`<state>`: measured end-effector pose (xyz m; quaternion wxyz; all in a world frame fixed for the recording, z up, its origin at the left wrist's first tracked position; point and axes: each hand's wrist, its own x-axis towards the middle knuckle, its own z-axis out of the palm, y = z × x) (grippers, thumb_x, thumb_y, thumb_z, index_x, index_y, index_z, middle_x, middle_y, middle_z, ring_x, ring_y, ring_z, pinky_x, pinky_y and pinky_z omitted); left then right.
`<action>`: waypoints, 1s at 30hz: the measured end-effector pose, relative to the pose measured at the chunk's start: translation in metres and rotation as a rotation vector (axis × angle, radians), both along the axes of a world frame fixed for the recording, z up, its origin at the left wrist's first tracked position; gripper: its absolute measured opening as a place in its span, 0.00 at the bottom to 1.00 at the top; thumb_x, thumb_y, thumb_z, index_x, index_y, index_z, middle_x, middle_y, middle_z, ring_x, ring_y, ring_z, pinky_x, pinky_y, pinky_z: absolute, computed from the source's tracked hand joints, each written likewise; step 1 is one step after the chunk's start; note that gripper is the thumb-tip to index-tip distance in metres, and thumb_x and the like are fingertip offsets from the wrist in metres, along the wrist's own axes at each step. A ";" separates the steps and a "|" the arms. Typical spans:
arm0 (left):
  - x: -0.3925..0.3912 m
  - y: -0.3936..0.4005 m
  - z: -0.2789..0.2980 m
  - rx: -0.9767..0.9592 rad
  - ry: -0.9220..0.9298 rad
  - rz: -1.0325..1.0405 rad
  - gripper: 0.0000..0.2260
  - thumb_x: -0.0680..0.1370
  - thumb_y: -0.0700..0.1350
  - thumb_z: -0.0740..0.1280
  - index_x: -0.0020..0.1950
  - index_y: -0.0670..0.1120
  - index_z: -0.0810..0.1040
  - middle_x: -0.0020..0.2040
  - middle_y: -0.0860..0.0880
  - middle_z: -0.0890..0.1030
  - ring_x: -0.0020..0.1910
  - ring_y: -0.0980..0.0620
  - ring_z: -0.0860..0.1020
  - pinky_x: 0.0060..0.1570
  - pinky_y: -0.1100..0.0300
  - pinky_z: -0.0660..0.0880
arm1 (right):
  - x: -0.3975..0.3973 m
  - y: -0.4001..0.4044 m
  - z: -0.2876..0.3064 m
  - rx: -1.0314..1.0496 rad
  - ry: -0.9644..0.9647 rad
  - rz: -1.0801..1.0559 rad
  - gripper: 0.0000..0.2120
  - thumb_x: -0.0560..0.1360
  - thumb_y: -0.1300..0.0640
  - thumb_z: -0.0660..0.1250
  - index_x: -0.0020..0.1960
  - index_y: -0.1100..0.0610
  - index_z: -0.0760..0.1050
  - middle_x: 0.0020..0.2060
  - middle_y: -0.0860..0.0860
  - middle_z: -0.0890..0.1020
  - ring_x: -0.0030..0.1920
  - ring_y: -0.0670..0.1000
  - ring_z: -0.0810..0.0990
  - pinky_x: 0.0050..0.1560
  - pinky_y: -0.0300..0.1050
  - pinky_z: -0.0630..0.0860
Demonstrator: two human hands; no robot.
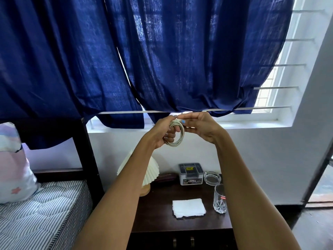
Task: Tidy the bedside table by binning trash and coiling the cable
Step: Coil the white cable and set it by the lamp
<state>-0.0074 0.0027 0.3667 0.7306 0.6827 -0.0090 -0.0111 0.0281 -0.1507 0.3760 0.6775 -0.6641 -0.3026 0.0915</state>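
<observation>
I hold a white cable [180, 137] wound into a small round coil, raised high in front of the blue curtain. My left hand [163, 133] grips the coil's left side, fingers through the loop. At the top of the coil, my right hand [200, 126] pinches the cable's end. Below, on the dark wooden bedside table [158, 219], lies a flat white paper napkin [188, 208].
On the table stand a cream pleated lamp [140, 171], a grey plastic box [191, 174], a glass ashtray [212, 178] and a clear drinking glass [219, 199]. A bed with striped mattress [41, 213] is at left; a doorway is at right.
</observation>
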 end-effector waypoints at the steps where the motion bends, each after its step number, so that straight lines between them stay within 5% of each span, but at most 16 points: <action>1: 0.001 -0.001 -0.002 -0.007 0.011 0.024 0.25 0.80 0.50 0.55 0.25 0.43 0.74 0.18 0.53 0.63 0.16 0.59 0.58 0.16 0.69 0.57 | 0.001 0.001 -0.004 0.011 0.011 -0.020 0.08 0.74 0.70 0.65 0.48 0.61 0.81 0.41 0.52 0.85 0.40 0.47 0.85 0.42 0.37 0.80; 9: 0.009 -0.005 -0.017 0.107 0.021 0.186 0.17 0.77 0.53 0.63 0.32 0.44 0.72 0.18 0.54 0.63 0.17 0.58 0.59 0.18 0.67 0.58 | -0.001 0.008 -0.030 0.062 0.075 -0.126 0.13 0.74 0.72 0.64 0.58 0.70 0.76 0.43 0.58 0.82 0.42 0.54 0.82 0.47 0.41 0.82; 16: 0.014 0.000 -0.026 0.017 -0.042 0.214 0.11 0.76 0.48 0.67 0.37 0.47 0.68 0.20 0.54 0.64 0.17 0.58 0.59 0.18 0.67 0.59 | -0.002 0.014 -0.038 0.120 0.144 -0.179 0.08 0.73 0.72 0.65 0.51 0.66 0.79 0.40 0.55 0.83 0.40 0.52 0.82 0.38 0.39 0.82; 25: 0.018 -0.001 -0.033 -0.037 -0.096 0.366 0.09 0.75 0.45 0.68 0.35 0.46 0.75 0.25 0.49 0.65 0.23 0.55 0.62 0.21 0.67 0.63 | -0.005 0.020 -0.039 -0.001 -0.011 -0.300 0.12 0.71 0.68 0.69 0.54 0.65 0.80 0.50 0.61 0.83 0.46 0.54 0.81 0.51 0.46 0.81; 30: 0.020 -0.001 -0.036 -0.055 -0.070 0.359 0.12 0.75 0.46 0.69 0.32 0.47 0.73 0.20 0.53 0.66 0.19 0.57 0.62 0.21 0.67 0.62 | -0.007 0.018 -0.033 -0.265 -0.210 -0.442 0.12 0.65 0.66 0.72 0.48 0.58 0.84 0.42 0.58 0.86 0.40 0.60 0.83 0.48 0.51 0.81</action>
